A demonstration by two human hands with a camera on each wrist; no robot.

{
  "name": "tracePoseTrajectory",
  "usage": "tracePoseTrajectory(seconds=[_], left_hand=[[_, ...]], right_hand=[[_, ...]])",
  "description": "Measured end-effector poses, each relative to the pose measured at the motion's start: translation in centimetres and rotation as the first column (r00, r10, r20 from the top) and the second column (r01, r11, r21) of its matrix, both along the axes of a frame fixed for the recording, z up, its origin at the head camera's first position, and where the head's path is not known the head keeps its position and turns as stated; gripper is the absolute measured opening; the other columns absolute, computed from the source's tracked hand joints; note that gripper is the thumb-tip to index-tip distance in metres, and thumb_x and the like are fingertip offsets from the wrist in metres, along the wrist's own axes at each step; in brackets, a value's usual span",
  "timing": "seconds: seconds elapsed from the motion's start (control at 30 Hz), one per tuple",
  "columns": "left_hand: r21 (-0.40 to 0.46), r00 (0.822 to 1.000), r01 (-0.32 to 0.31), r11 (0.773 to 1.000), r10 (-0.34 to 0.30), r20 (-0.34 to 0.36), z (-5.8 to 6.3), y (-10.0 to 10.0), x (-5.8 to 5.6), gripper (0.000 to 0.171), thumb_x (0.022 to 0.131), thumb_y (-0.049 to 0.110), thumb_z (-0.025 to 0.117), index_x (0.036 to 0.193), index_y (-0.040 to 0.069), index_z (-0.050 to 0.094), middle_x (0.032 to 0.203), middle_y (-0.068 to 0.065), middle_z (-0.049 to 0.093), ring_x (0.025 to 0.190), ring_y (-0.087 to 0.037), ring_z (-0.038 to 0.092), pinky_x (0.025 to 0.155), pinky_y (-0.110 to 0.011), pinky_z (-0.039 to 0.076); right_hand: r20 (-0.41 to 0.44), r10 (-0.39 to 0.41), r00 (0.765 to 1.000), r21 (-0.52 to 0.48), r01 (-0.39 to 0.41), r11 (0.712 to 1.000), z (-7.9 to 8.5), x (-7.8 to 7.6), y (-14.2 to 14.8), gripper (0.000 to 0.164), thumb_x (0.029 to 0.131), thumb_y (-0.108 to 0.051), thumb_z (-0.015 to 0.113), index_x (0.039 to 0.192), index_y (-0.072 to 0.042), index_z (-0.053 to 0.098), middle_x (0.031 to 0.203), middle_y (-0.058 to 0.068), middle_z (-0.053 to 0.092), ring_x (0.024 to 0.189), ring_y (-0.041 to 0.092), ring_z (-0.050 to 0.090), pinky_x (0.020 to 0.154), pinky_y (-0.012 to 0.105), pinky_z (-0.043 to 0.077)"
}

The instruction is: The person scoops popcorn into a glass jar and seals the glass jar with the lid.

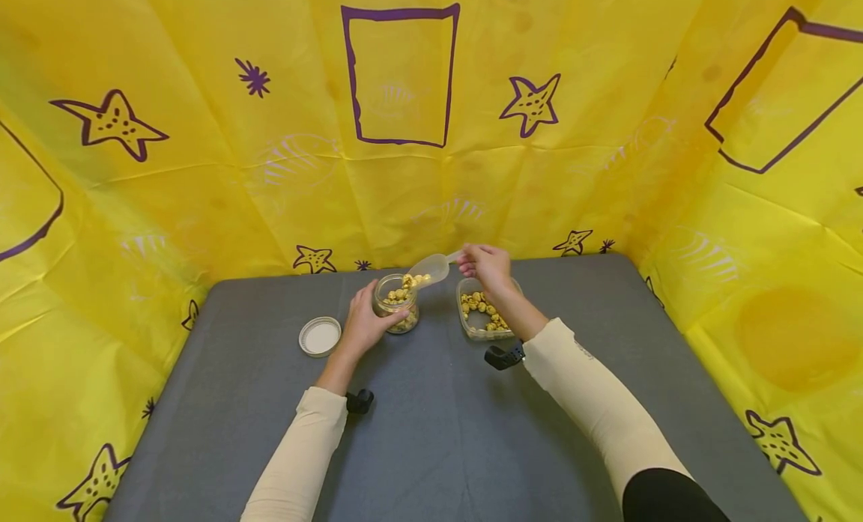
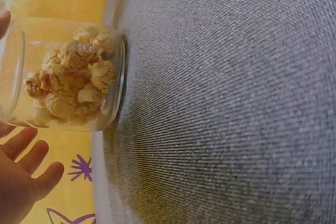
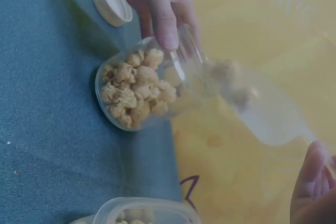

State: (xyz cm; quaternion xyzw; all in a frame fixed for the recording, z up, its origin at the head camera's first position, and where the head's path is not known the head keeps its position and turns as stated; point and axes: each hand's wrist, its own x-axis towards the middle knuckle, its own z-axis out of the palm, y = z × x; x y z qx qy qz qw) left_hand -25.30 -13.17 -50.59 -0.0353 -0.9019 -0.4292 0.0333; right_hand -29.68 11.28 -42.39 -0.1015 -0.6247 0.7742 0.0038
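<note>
My left hand grips a clear glass jar near its top, thumb on the near side. Caramel popcorn fills the lower part of the jar, which stands on the grey table. A translucent plastic scoop tilts down to the left, its mouth at the jar's opening, with a few popcorn pieces at its lip. The fingers of my right hand pinch the scoop's handle. In the right wrist view, the left thumb lies along the jar's neck, and the right hand shows at the handle's end.
A clear plastic container with more popcorn stands right of the jar, under my right forearm. Left of my left hand lies a round white lid. A yellow patterned cloth rises behind the table and on both sides.
</note>
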Motion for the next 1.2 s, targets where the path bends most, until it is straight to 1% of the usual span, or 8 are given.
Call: tracePoseTrajectory(seconds=[0.17,0.37,0.53,0.7,0.83,0.93,1.07,1.2], left_hand=[[0.04,1.0,-0.005,0.999,0.006,-0.018,-0.4,0.0,0.0,0.101,0.074,0.056,0.077,0.149,0.005,0.034,0.143,-0.024,0.042,0.134,-0.04,0.037,0.108,-0.06,0.033],[0.072,0.999,-0.017,0.997,0.014,0.035,-0.6,-0.1,-0.2,0.093,0.076,0.045,0.081,0.149,0.009,0.035,0.141,-0.02,0.043,0.134,-0.036,0.038,0.111,-0.056,0.033],[0.074,1.0,-0.015,0.997,0.013,0.026,-0.8,-0.1,-0.3,0.091,0.076,0.044,0.08,0.148,0.009,0.037,0.141,-0.02,0.044,0.133,-0.036,0.038,0.109,-0.057,0.034],[0.073,0.999,-0.022,0.997,0.02,0.035,-1.2,-0.2,-0.3,0.089,0.077,0.047,0.08,0.148,0.013,0.037,0.139,-0.017,0.045,0.132,-0.034,0.04,0.109,-0.057,0.035],[0.08,0.999,-0.02,0.997,0.018,0.029,-1.1,-0.4,-0.4,0.092,0.076,0.047,0.08,0.149,0.014,0.035,0.138,-0.017,0.046,0.131,-0.035,0.041,0.109,-0.057,0.035],[0.072,1.0,-0.011,0.997,0.009,0.03,-1.0,-0.4,-0.4,0.094,0.076,0.049,0.08,0.151,0.017,0.033,0.138,-0.017,0.045,0.13,-0.035,0.042,0.108,-0.057,0.036],[0.07,0.999,-0.007,0.998,0.004,0.033,-0.9,-0.4,-0.4,0.093,0.077,0.05,0.079,0.151,0.019,0.034,0.137,-0.016,0.045,0.128,-0.035,0.042,0.106,-0.058,0.037],[0.074,0.999,-0.006,0.997,0.004,0.039,-0.8,-0.4,-0.4,0.091,0.077,0.05,0.079,0.151,0.019,0.034,0.136,-0.017,0.045,0.127,-0.035,0.043,0.105,-0.058,0.038]], right_hand=[[-0.056,0.0,0.998,0.084,0.005,0.996,0.9,0.2,-0.8,0.03,0.094,-0.011,0.06,0.109,0.015,0.064,0.061,-0.002,0.064,0.048,0.007,0.058,0.048,0.019,0.05],[-0.172,0.03,0.985,0.226,0.009,0.974,2.1,0.7,-1.8,0.027,0.094,-0.013,0.062,0.103,0.013,0.068,0.063,-0.001,0.063,0.048,0.007,0.059,0.048,0.02,0.05],[-0.255,0.091,0.963,0.318,-0.005,0.948,2.7,1.0,-2.2,0.024,0.094,-0.013,0.062,0.1,0.01,0.07,0.069,0.012,0.068,0.049,0.01,0.06,0.049,0.025,0.053],[-0.286,0.145,0.947,0.387,-0.024,0.922,3.1,1.2,-2.6,0.024,0.095,-0.013,0.062,0.1,0.008,0.071,0.076,0.023,0.07,0.05,0.012,0.061,0.054,0.035,0.057],[-0.302,0.176,0.937,0.449,-0.023,0.893,3.2,1.2,-3.0,0.025,0.095,-0.015,0.062,0.099,0.008,0.071,0.077,0.024,0.07,0.05,0.01,0.061,0.053,0.03,0.056],[-0.321,0.197,0.927,0.487,-0.017,0.873,3.4,1.2,-3.2,0.025,0.095,-0.015,0.062,0.098,0.008,0.072,0.078,0.024,0.07,0.051,0.017,0.063,0.05,0.025,0.053],[-0.337,0.23,0.913,0.53,-0.017,0.848,3.4,1.3,-3.6,0.025,0.096,-0.015,0.061,0.098,0.007,0.072,0.079,0.025,0.07,0.06,0.034,0.066,0.051,0.023,0.053],[-0.334,0.252,0.908,0.555,-0.027,0.832,3.2,1.3,-3.9,0.024,0.096,-0.015,0.061,0.098,0.005,0.073,0.078,0.025,0.07,0.066,0.041,0.067,0.052,0.023,0.054]])
